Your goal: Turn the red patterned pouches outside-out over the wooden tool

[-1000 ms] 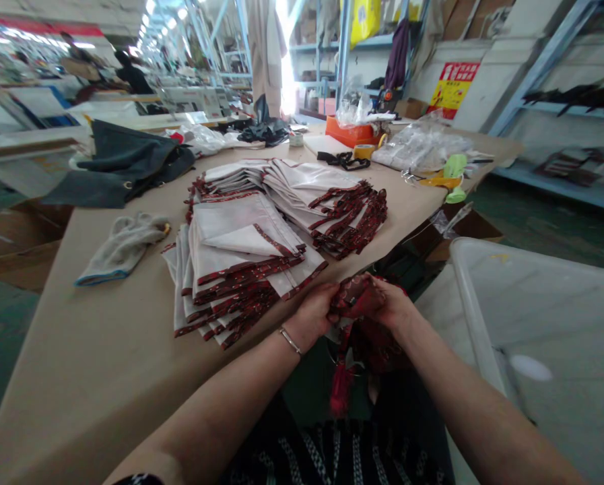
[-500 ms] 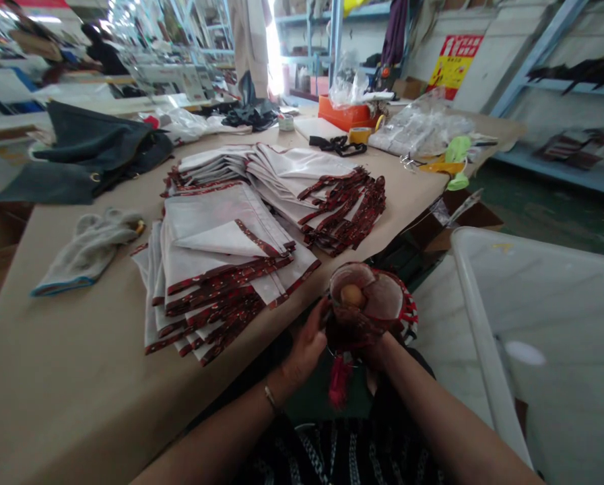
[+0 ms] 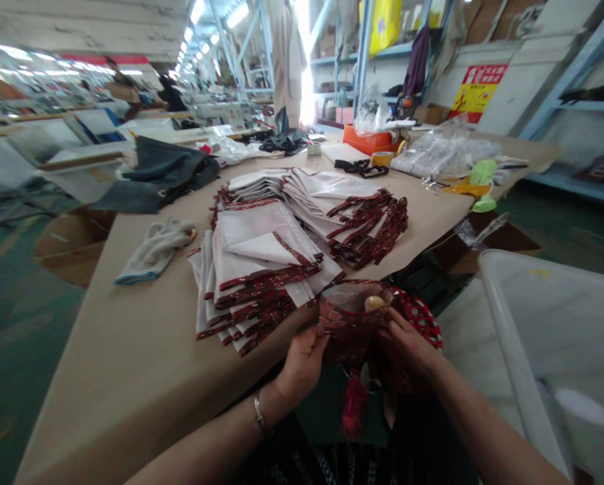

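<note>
Both hands hold a red patterned fabric pouch (image 3: pixel 352 323) at the near table edge. My left hand (image 3: pixel 302 364) pinches its left rim; my right hand (image 3: pixel 407 343) grips the right side with fingers curled over it. The pouch mouth is open, showing a pale lining and a small tan round object (image 3: pixel 374 303) inside. A red tassel (image 3: pixel 353 407) hangs below the pouch. Just beyond lie two stacks of folded white cloths with red patterned trim, a near stack (image 3: pixel 261 269) and a far stack (image 3: pixel 332 202).
A tan table (image 3: pixel 130 364) carries a grey work glove (image 3: pixel 155 249), dark fabric (image 3: pixel 155 175), an orange tray (image 3: pixel 367 138), tape roll (image 3: pixel 382 158) and plastic bags (image 3: pixel 443 151). A white plastic bin (image 3: pixel 549 350) stands at right. People work far back left.
The pouch was bunched shut between both hands a second ago; its mouth has since been spread open, showing the lining and round object. The hands shifted slightly lower.
</note>
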`<state>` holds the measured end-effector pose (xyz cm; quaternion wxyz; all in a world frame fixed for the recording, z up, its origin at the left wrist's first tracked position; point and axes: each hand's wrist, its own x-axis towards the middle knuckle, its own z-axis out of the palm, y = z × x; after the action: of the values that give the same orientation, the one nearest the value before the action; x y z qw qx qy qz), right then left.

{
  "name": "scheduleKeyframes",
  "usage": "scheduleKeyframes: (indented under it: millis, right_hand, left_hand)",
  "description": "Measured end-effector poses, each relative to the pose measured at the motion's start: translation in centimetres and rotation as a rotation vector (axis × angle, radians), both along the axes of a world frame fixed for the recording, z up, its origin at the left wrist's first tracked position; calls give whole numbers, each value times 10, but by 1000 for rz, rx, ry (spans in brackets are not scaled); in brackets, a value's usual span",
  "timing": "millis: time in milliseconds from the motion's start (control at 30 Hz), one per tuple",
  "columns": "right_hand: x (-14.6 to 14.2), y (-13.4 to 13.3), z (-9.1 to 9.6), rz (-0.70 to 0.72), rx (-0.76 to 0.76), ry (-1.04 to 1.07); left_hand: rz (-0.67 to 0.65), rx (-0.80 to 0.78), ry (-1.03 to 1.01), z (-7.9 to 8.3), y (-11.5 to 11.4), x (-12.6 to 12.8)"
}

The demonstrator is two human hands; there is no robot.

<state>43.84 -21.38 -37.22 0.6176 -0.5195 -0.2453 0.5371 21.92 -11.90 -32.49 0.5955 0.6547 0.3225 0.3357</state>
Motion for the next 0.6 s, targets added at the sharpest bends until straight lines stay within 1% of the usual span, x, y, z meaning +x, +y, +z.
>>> scheduleKeyframes:
  millis: [33,67,100,133,167,200,267,300,333,367,400,433,467,500,533,600]
  right_hand:
    - [4,7,16,110,46,26]
    - [8,16,32,220,79,45]
    - [11,26,50,314,91,51]
    - [13,36,68,374,90,38]
    - [13,46,86,382,90,13]
    - [14,54,103,334,106,-17]
    - [14,61,137,115,198,-63]
    - [16,61,152,-14,248,-81]
    - [19,58,165,-143,270,-102]
    - [23,52,173,-256,251,-136]
    - [29,46,177,-353,195,-182]
    - [35,38,176,-422,111,-230]
    - [42,30,168,-468,16,-276]
    - [48,21,154,-491,-70,-321]
    - [54,13,134,-494,-141,-364]
    - [63,-1,81,-457,-241,-507]
  left_hand:
    - [-57,54,4,17,-2,-1]
    - [-115,107,2,36,-2,0]
    - [-146,160,-24,57,-2,3]
    - [-166,201,-52,79,-1,6]
    - [-193,235,-84,100,2,9]
    - [-207,266,-116,120,6,11]
    - [-203,300,-184,152,21,9]
    - [-185,318,-211,163,33,6]
    - [-149,346,-224,170,47,1]
    - [-101,386,-210,173,63,-4]
    - [-43,446,-156,174,81,-9]
    - [36,523,-58,172,100,-13]
    - [87,599,98,169,120,-16]
    - [103,668,268,164,138,-18]
    - [101,726,438,160,154,-19]
    - [83,786,736,153,179,-16]
